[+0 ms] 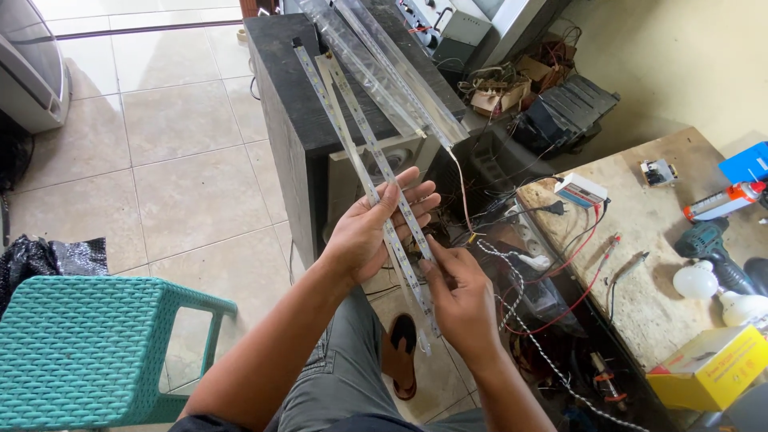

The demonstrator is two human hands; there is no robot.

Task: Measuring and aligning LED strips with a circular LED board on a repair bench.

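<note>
Held two strips [357, 120] side by side, well out over the lap. Supported them mid-length on the left hand [370, 234], palm up and fingers spread flat beneath, not closed, apparently to keep both pieces level and parallel. Pinched the near end with the right hand [462, 302], thumb and forefinger shut on the strips just below the left fingertips, a grip seemingly suited to steadying or feeling along a thin edge. Left the far ends resting on top of the black cabinet [300, 128], probably to take the weight and stop such long, limp pieces from sagging. Kept more bars [400, 72] lying across that same top, just beside the held pair, within reach. Kept the tools apart on the bench [640, 312] to the right: drill [708, 244], bulbs [696, 280], none touched. Had a teal stool [80, 344] standing unused at the left.
</note>
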